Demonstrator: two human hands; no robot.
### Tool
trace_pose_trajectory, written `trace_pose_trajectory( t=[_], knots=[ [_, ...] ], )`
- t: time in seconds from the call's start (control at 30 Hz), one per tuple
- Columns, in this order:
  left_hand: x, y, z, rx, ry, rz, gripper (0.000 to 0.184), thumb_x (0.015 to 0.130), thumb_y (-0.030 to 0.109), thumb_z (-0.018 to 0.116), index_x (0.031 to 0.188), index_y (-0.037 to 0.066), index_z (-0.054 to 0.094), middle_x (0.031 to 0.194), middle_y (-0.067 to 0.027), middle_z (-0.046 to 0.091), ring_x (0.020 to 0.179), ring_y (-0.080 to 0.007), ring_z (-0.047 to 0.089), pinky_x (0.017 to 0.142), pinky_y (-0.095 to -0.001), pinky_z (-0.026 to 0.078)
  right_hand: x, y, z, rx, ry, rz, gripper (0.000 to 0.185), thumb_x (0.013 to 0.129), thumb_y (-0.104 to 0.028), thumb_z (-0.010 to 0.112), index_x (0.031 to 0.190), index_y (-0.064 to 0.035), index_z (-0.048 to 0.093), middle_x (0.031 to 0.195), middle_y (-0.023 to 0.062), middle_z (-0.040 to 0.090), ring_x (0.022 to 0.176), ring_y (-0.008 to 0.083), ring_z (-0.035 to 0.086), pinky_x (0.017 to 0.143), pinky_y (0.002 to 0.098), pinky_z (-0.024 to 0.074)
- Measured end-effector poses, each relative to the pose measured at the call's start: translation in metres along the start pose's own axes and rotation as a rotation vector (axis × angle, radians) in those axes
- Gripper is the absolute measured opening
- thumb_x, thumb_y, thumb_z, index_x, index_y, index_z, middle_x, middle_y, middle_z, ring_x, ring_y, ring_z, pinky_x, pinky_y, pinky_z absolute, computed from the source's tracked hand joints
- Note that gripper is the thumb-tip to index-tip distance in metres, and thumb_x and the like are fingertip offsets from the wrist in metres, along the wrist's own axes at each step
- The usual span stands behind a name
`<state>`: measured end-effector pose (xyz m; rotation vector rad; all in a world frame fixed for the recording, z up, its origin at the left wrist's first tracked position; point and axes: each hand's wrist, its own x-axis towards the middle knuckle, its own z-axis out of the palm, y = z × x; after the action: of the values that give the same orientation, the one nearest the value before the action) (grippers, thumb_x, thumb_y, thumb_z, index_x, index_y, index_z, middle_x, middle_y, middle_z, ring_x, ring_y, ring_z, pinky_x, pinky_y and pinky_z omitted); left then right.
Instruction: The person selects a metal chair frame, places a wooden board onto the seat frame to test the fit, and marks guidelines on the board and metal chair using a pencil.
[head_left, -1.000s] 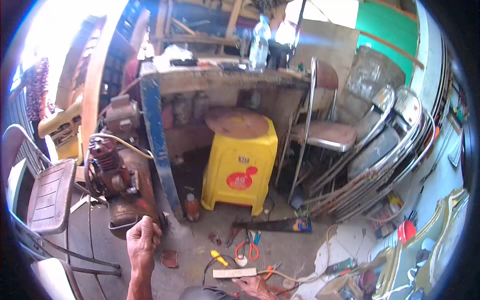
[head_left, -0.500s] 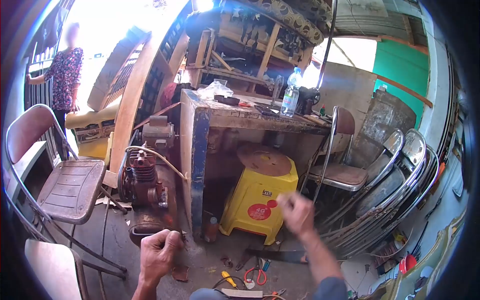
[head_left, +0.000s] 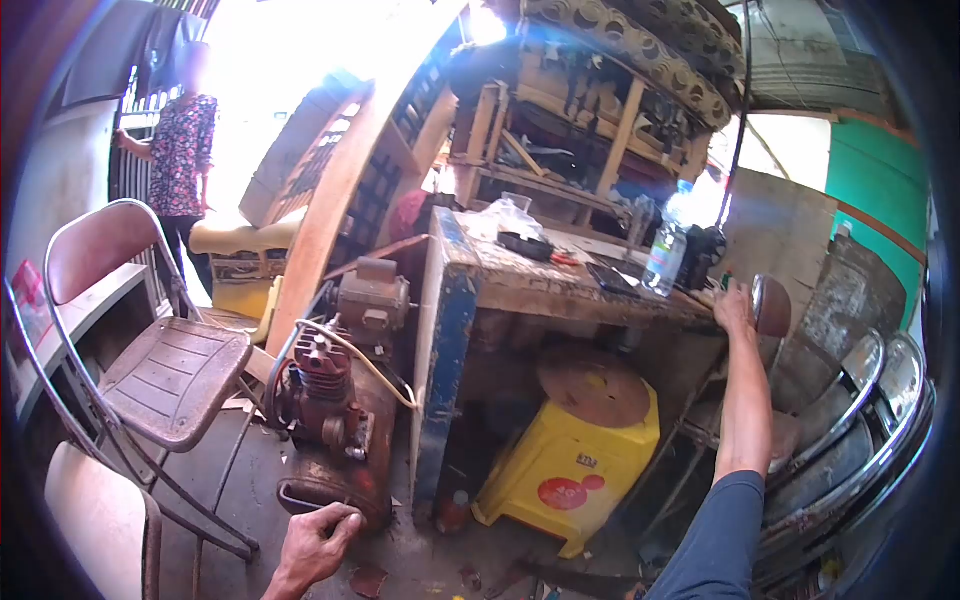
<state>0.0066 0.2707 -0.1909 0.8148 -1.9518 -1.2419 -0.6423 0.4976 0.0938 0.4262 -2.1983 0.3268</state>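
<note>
My left hand point(head_left: 318, 545) is low in the view, in front of the dark tank of a rusty air compressor point(head_left: 335, 395). Its fingers are curled with the thumb pressed against them; anything between them is too small to make out. On an outstretched arm, my right hand point(head_left: 735, 308) reaches to the right end of a worn workbench point(head_left: 440, 330), close to a folding chair's brown backrest point(head_left: 772, 306). Small tools lie by its fingertips, which are too unclear to show a grip. Left of it a water bottle point(head_left: 664, 258) stands upright on the bench.
A yellow plastic stool point(head_left: 570, 480) with a round brown disc point(head_left: 594, 386) on top stands under the bench. Folded metal chairs point(head_left: 850, 470) lean at the right. Another folding chair point(head_left: 175, 380) stands left. A person point(head_left: 182, 155) stands at the far left.
My right hand has risen from in front of the yellow stool to the bench's right end. My left hand has dropped slightly. The view has tilted up and turned left.
</note>
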Motion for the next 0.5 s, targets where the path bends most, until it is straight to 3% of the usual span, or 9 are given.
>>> trace_pose_trajectory(
  t=[0.07,0.1,0.2,0.27,0.37,0.43,0.5],
  knots=[
    [0.001,-0.008,-0.005,0.014,0.018,-0.039,0.023,0.096,0.023,0.067,0.101,0.002,0.074,0.079,-0.0092,0.073,0.074,-0.0134,0.067,0.071,-0.0302,0.053,0.009,0.0,0.004,-0.01,-0.102,0.061,0.053,0.099,-0.039,0.052,0.139,-0.0044,0.05,0.138,0.0268,0.051,0.125,0.0446,0.053,0.107,0.0508,0.042],
    [0.001,-0.006,-0.009,0.02,0.034,-0.041,0.023,0.096,0.023,0.067,0.101,0.002,0.074,0.079,-0.0092,0.073,0.074,-0.0134,0.067,0.071,-0.0302,0.053,0.017,-0.006,-0.003,0.001,-0.355,0.154,0.071,0.098,-0.041,0.057,0.156,-0.0096,0.029,0.147,0.0219,0.046,0.138,0.0422,0.043,0.112,0.0514,0.039],
    [-0.001,-0.005,-0.017,-0.005,0.034,-0.114,0.02,0.099,0.015,0.062,0.1,-0.002,0.073,0.083,-0.0043,0.071,0.078,-0.0101,0.064,0.074,-0.0276,0.052,0.002,-0.021,-0.008,-0.023,-0.427,0.188,0.066,0.097,-0.044,0.058,0.152,-0.0145,0.039,0.153,0.0191,0.041,0.139,0.0417,0.041,0.112,0.0509,0.0383],
    [-0.002,-0.006,-0.017,-0.083,0.043,-0.164,0.022,0.1,0.016,0.06,0.102,-0.002,0.072,0.083,-0.0041,0.071,0.078,-0.01,0.064,0.073,-0.0271,0.052,-0.007,-0.029,-0.012,-0.33,-0.389,0.059,0.056,0.096,-0.046,0.058,0.145,-0.0199,0.052,0.157,0.017,0.035,0.141,0.0425,0.039,0.114,0.0502,0.0367],
    [-0.004,-0.007,-0.014,-0.025,0.027,-0.159,0.022,0.099,0.022,0.063,0.106,0.004,0.074,0.08,-0.0083,0.073,0.075,-0.0123,0.068,0.07,-0.0283,0.053,-0.008,-0.02,0.003,-0.159,-0.289,0.141,0.051,0.094,-0.045,0.06,0.137,-0.0164,0.061,0.157,0.0199,0.033,0.143,0.0437,0.036,0.115,0.0494,0.0353],
    [-0.007,-0.009,-0.016,-0.012,0.009,-0.133,0.022,0.099,0.022,0.063,0.106,0.004,0.074,0.08,-0.0083,0.073,0.075,-0.0122,0.068,0.07,-0.0285,0.054,0.002,-0.006,0.018,-0.17,-0.327,0.157,0.057,0.093,-0.041,0.062,0.141,-0.0111,0.054,0.156,0.0234,0.034,0.141,0.0439,0.039,0.114,0.0502,0.0378],
    [-0.011,-0.01,-0.017,0.01,-0.018,-0.114,0.022,0.099,0.022,0.063,0.107,0.004,0.074,0.081,-0.0084,0.073,0.075,-0.012,0.068,0.071,-0.0286,0.054,0.001,0.007,0.031,-0.147,-0.213,0.262,0.062,0.092,-0.044,0.065,0.143,-0.0129,0.051,0.147,0.0261,0.043,0.129,0.044,0.052,0.106,0.0519,0.0456]
  ],
)
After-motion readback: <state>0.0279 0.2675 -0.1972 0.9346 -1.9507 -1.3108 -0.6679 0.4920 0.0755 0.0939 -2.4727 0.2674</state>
